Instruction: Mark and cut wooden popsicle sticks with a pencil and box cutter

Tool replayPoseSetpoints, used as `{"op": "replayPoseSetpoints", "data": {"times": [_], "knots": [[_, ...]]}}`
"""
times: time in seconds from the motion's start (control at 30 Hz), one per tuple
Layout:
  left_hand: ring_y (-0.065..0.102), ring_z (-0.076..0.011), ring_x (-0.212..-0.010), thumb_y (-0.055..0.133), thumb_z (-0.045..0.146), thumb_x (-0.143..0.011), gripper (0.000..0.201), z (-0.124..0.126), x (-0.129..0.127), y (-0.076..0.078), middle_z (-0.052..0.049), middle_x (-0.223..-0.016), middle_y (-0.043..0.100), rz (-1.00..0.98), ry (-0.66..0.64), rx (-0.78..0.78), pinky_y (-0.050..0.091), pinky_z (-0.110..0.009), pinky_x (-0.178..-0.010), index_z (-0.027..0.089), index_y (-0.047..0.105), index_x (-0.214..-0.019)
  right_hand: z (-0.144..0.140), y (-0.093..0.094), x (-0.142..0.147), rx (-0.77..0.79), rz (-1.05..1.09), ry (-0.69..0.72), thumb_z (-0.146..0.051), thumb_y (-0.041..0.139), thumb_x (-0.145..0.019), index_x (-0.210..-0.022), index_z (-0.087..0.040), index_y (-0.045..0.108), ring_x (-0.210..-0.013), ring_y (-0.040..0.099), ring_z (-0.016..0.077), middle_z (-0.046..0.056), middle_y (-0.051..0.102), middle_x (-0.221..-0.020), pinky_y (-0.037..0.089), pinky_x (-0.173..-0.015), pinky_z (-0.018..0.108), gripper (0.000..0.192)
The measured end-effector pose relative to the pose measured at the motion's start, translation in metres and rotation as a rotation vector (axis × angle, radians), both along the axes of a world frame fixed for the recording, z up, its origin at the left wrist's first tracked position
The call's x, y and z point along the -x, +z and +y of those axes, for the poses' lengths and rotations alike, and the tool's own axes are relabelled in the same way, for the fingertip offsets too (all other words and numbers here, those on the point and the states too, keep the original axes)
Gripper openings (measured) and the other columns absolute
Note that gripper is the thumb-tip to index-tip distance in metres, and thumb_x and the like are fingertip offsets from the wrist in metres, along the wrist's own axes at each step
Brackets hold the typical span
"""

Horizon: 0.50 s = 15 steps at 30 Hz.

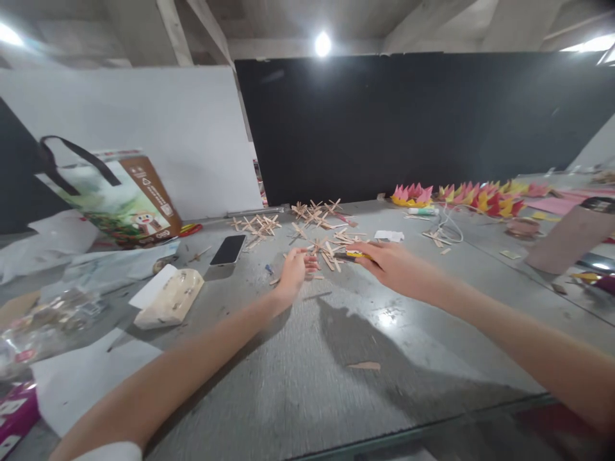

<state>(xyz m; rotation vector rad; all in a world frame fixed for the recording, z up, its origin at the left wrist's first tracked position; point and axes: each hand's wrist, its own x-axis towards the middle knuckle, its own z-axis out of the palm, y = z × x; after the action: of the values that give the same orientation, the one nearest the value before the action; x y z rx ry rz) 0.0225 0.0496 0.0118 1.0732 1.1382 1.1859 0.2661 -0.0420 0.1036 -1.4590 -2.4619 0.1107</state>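
Observation:
My right hand [377, 259] is closed around a yellow tool [358, 255] with a dark, narrow front, which looks like a utility knife. Its front end points left, at the loose wooden sticks [330, 256]. Just left of it, my left hand [295, 272] is curled with the fingertips turned inward beside the sticks. Whatever lies within those fingers is hidden. Behind both hands are crossed stick pieces [314, 212] and another heap of sticks [259, 224]. A thin dark strip [317, 296] lies on the grey table [288, 384] in front of my left hand.
On the left are a phone [228, 250], a tissue pack [170, 298], a printed bag [129, 205] and plastic wrapping. Pink and yellow paper flowers [413, 194], a white cable [451, 224] and a brownish cylinder [571, 237] stand right. A wood sliver [365, 365] lies nearby.

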Motion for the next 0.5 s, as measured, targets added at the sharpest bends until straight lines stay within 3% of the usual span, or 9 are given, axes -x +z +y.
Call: {"op": "replayPoseSetpoints", "data": {"times": [0.13,0.23,0.33,0.37,0.4,0.5], "knots": [[0.074,-0.0223,-0.075,0.048,0.032,-0.099,0.021,0.033,-0.019,0.027,-0.014,-0.089,0.076,-0.06,-0.135,0.108,0.062,-0.039,-0.084,0.017,0.063,-0.1,0.007,-0.035,-0.001,-0.141,0.235,-0.04,-0.038,0.036,-0.115,-0.154,-0.026,0.06,-0.125,0.067,0.0318,0.015,0.07,-0.142,0.052,-0.101,0.043,0.048],[0.077,-0.0251,-0.083,0.048,0.04,-0.103,0.031,0.047,-0.039,0.036,-0.016,-0.091,0.077,-0.092,-0.18,0.104,0.062,-0.042,-0.091,0.015,0.066,-0.103,0.014,-0.054,-0.002,-0.202,0.338,-0.049,-0.035,0.032,-0.115,-0.155,-0.023,0.057,-0.124,0.065,0.0317,0.017,0.068,-0.138,0.05,-0.106,0.046,0.049],[0.078,-0.0249,-0.102,0.046,0.044,-0.107,0.034,0.04,-0.059,0.025,-0.014,-0.108,0.079,-0.112,-0.161,0.009,0.058,-0.042,-0.104,0.019,0.066,-0.12,0.024,-0.067,-0.005,-0.216,0.405,-0.112,-0.034,0.031,-0.114,-0.159,-0.022,0.049,-0.122,0.064,0.0317,0.019,0.063,-0.136,0.048,-0.108,0.046,0.05],[0.076,-0.0241,-0.111,0.046,0.043,-0.108,0.034,0.033,-0.064,0.019,-0.012,-0.115,0.079,-0.112,-0.137,-0.068,0.055,-0.042,-0.11,0.023,0.063,-0.128,0.028,-0.072,-0.006,-0.208,0.419,-0.123,-0.034,0.032,-0.114,-0.16,-0.022,0.047,-0.121,0.064,0.0316,0.019,0.062,-0.134,0.048,-0.108,0.046,0.05],[0.074,-0.0248,-0.122,0.045,0.041,-0.11,0.037,0.025,-0.068,0.011,-0.012,-0.124,0.078,-0.076,-0.131,-0.24,0.053,-0.043,-0.114,0.023,0.059,-0.139,0.031,-0.076,-0.007,-0.199,0.429,-0.124,-0.033,0.032,-0.113,-0.16,-0.022,0.046,-0.122,0.064,0.0316,0.018,0.062,-0.133,0.048,-0.109,0.047,0.05],[0.062,-0.0228,-0.143,0.047,0.037,-0.111,0.045,0.003,-0.072,-0.008,-0.01,-0.15,0.068,-0.014,-0.178,-0.447,0.043,-0.041,-0.126,0.027,0.05,-0.155,0.041,-0.089,-0.008,-0.192,0.453,-0.105,-0.029,0.033,-0.112,-0.158,-0.023,0.047,-0.128,0.061,0.032,0.018,0.061,-0.134,0.046,-0.113,0.048,0.049]]}}
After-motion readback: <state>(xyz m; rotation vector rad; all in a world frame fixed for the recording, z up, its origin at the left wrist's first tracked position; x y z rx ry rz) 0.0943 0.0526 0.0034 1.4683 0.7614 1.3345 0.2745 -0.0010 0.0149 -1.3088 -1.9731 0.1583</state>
